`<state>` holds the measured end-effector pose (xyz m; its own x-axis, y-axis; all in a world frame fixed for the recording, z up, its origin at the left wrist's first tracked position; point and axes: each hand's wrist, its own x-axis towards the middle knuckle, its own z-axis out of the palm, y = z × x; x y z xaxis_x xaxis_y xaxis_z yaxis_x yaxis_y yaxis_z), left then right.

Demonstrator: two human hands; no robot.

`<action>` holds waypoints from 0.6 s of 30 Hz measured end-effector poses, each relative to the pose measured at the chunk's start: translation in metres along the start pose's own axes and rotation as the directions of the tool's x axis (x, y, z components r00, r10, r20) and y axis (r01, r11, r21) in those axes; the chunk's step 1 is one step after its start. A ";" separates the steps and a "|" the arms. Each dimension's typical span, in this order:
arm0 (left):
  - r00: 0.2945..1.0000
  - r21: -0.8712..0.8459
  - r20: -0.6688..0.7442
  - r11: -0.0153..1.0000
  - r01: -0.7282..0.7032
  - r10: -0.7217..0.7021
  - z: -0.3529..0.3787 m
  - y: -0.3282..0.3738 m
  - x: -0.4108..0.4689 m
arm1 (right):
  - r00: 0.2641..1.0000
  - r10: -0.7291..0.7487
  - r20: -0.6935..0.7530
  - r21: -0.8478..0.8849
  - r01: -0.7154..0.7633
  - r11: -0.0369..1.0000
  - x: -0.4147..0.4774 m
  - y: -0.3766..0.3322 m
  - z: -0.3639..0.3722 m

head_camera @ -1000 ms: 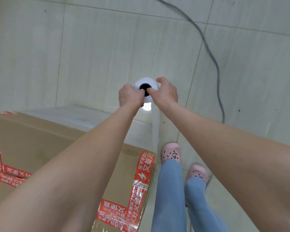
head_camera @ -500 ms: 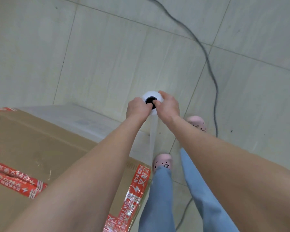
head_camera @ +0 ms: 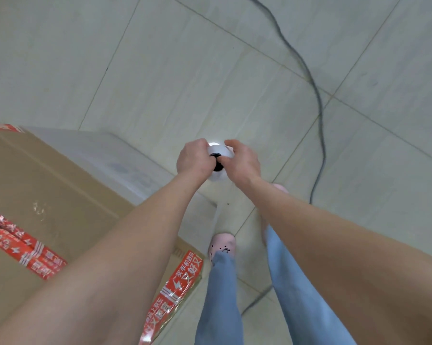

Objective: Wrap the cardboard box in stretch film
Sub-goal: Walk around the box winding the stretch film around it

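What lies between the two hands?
In the head view, the white stretch film roll: the left hand and right hand grip its top end.

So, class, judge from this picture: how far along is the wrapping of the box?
Done: a film sheet lies along the far side of the cardboard box. In hand: left hand and right hand grip the upright film roll just past the corner. Left: carrying it round the remaining sides; their cover cannot be told.

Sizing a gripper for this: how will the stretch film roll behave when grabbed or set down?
Likely stiff: the stretch film roll looks undented between the left hand and right hand. Round, so it probably rolls if laid sideways. The film sheet drawn toward the cardboard box looks thin, likely floppy.
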<state>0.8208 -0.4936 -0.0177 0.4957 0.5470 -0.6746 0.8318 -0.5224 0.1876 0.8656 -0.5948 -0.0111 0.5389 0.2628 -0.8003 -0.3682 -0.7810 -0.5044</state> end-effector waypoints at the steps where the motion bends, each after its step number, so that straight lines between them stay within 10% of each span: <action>1: 0.999 -0.066 -0.005 0.996 0.051 -0.052 -0.001 -0.003 -0.001 | 1.000 -0.002 -0.001 0.029 0.002 1.000 0.000 -0.002 0.001; 8: 0.924 -0.450 0.131 0.809 0.378 -0.360 -0.008 -0.015 0.000 | 0.993 0.090 0.076 0.078 -0.095 0.992 0.006 -0.017 0.011; 18: 0.999 0.005 0.025 0.999 0.042 -0.042 -0.025 -0.017 0.030 | 0.997 -0.007 0.081 -0.057 0.011 0.998 0.017 -0.033 0.020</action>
<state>0.8275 -0.4515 -0.0232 0.4536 0.5517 -0.6999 0.8506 -0.5024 0.1553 0.8719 -0.5534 -0.0151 0.4781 0.3131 -0.8206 -0.3180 -0.8092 -0.4940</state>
